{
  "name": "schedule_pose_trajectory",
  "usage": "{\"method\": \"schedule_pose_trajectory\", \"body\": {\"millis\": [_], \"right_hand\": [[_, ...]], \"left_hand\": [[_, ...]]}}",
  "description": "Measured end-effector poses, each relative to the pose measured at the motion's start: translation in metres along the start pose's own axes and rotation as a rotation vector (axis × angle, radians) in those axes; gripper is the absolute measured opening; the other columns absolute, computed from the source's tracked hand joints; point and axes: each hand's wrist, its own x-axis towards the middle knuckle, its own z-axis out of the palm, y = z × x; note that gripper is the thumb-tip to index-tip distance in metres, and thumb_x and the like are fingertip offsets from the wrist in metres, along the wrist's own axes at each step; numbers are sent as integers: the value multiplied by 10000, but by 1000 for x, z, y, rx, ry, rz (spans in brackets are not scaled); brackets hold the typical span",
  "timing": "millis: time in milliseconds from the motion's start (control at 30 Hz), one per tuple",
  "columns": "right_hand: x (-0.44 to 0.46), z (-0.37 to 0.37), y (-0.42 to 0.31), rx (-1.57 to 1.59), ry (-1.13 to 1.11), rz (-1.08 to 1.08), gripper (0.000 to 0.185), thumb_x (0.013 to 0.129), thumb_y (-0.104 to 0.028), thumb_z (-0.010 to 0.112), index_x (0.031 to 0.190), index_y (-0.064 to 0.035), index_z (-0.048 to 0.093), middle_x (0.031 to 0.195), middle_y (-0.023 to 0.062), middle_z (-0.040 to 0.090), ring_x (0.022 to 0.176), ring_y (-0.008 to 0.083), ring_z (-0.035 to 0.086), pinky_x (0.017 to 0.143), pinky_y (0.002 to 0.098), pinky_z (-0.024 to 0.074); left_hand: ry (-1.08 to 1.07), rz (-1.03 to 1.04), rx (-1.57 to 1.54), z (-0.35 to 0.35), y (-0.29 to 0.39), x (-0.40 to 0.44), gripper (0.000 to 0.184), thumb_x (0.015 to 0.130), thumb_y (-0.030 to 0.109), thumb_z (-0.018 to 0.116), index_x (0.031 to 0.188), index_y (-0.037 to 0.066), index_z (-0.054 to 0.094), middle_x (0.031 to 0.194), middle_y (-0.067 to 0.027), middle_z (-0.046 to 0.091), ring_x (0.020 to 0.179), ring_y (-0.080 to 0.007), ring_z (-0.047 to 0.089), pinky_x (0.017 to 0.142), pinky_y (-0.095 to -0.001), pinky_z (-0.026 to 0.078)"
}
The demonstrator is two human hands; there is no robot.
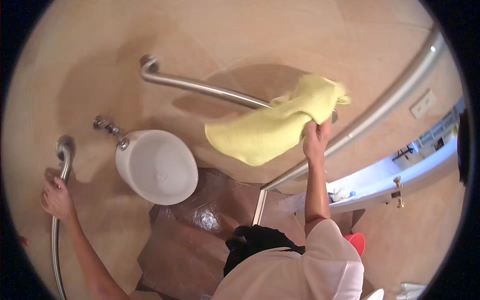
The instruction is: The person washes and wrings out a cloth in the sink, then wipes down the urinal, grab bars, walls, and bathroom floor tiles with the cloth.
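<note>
Yellow cloth (270,127) hangs pinched between the right hand's (316,142) thumb and curled fingers.

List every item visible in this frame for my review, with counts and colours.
Cloth: one, yellow, right hand
Left rail: one, silver, left wall
Upper rail: one, silver, behind cloth
Bowl fixture: one, white, between rails
Pipe fitting: one, chrome, beside bowl
Long bar: one, silver, right
Wall plate: one, white, right
Handle: one, brass, right
Red object: one, beside shirt
Floor: brown
Walls: beige
Distant items: count unclear, right
Shirt: one, pale
Hands: two; left on left rail, right holding cloth
</note>
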Motion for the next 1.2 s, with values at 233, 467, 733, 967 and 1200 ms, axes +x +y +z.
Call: {"method": "schedule_pose_trajectory", "body": {"millis": [233, 467, 733, 967, 1200], "right_hand": [[-11, -24, 47, -858, -101, -182, 386, 658, -220, 687, 1007, -90, 585, 833, 91, 557, 725, 294, 553, 789, 430, 416], [23, 24, 18, -477, -196, 62, 252, 831, -262, 580, 867, -13, 582, 772, 133, 618, 751, 274, 609, 701, 398, 471], [56, -152, -27, 296, -678, 318, 602, 886, -287, 565, 1332, 9, 289, 1287, 168, 425, 1094, 242, 496, 941, 349, 384], [82, -343, -19, 4, -82, 295, 464, 851, -155, 575, 1274, -27, 434, 1296, 107, 474, 963, 173, 572, 803, 285, 444], [42, -435, 22, -60, -27, 348, 292, 862, -129, 558, 1128, -7, 549, 1069, 76, 591, 878, 133, 555, 781, 257, 430]], "left_hand": [[63, -12, -372, -28, 36, -21, 479, 877, 390, 481, 1250, 91, 473, 1177, -89, 558, 1084, -294, 503, 973, -440, 325], [24, 820, -1392, -318, 285, -96, 792, 632, 242, 702, 1327, 87, 357, 1378, -145, 351, 1229, -322, 369, 1018, -542, 231], [27, 612, -1778, -442, 389, -141, 640, 690, 36, 617, 1277, 2, 362, 1218, -239, 453, 1088, -404, 467, 911, -459, 395], [758, 37, -1853, -613, 417, 85, 387, 816, 153, 497, 1164, -17, 488, 1151, -202, 487, 1005, -374, 458, 863, -461, 376], [851, 484, -1688, -565, 477, -79, 343, 712, 46, 575, 1001, 201, 677, 1125, -86, 549, 1040, -255, 515, 845, -431, 366]]}}
